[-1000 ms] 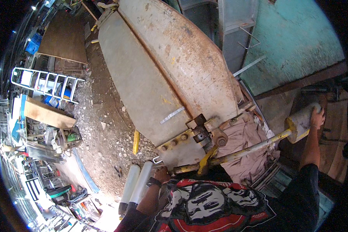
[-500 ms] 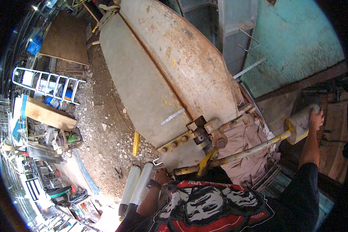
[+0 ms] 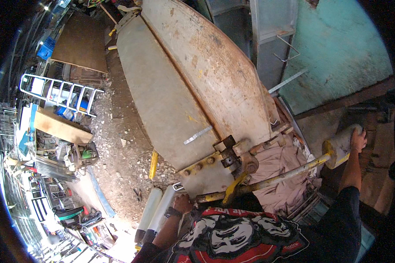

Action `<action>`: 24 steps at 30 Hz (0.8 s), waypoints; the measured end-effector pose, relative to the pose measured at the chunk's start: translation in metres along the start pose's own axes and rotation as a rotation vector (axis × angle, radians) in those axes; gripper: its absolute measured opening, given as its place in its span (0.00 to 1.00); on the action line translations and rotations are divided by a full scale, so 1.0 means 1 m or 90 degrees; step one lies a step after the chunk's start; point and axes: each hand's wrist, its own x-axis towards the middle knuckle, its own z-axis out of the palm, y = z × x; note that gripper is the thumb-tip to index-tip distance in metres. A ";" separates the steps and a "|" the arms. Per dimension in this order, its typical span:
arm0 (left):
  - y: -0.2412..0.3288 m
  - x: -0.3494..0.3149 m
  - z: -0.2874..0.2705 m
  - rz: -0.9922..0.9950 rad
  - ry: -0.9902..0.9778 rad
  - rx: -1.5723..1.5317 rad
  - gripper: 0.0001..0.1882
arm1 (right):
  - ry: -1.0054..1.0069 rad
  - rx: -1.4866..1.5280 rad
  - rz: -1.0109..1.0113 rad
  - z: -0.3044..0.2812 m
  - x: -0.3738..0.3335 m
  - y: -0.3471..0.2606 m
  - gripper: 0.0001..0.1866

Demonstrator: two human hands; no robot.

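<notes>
The right hand [image 3: 359, 139] was placed against the outer end of the cylindrical weight [image 3: 339, 148], with the arm extended to the person's right. Its fingers lay over the end of the cylinder; whether they were closed around it could not be told. The weight was fixed to the right end of the yellow-and-grey bar [image 3: 285, 175], which ran obliquely in front of the torso, its left end lower in view and just beside the left hand [image 3: 183, 204]. The left hand was positioned at the near edge of the bolted end plate [image 3: 208, 180]; its fingers were partly obscured, and its grip could not be determined. A dark wristwatch [image 3: 173, 213] was worn on the left wrist.

A yellow bracket [image 3: 234, 187] met the bar near its left end. Beyond the bar extended a long grey panel [image 3: 164, 98] and a rust-stained panel [image 3: 219, 65], separated by a brown seam. A narrow metal strip [image 3: 198, 135] lay on the grey panel, close to the dark steel block [image 3: 227, 151]. A crumpled pinkish cloth [image 3: 278, 168] lay on the far side of the bar. Two whitish tubes [image 3: 161, 208] stood near the left forearm.
</notes>
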 end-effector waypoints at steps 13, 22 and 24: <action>-0.027 -0.005 0.035 -0.002 0.067 0.010 0.27 | -0.007 -0.051 -0.038 0.063 0.012 0.018 0.39; -0.020 0.007 0.027 -0.020 0.007 -0.056 0.23 | -0.001 -0.035 -0.008 0.040 0.028 0.029 0.40; -0.020 0.004 0.027 -0.033 0.025 -0.054 0.25 | -0.017 -0.037 -0.006 0.047 0.017 0.022 0.41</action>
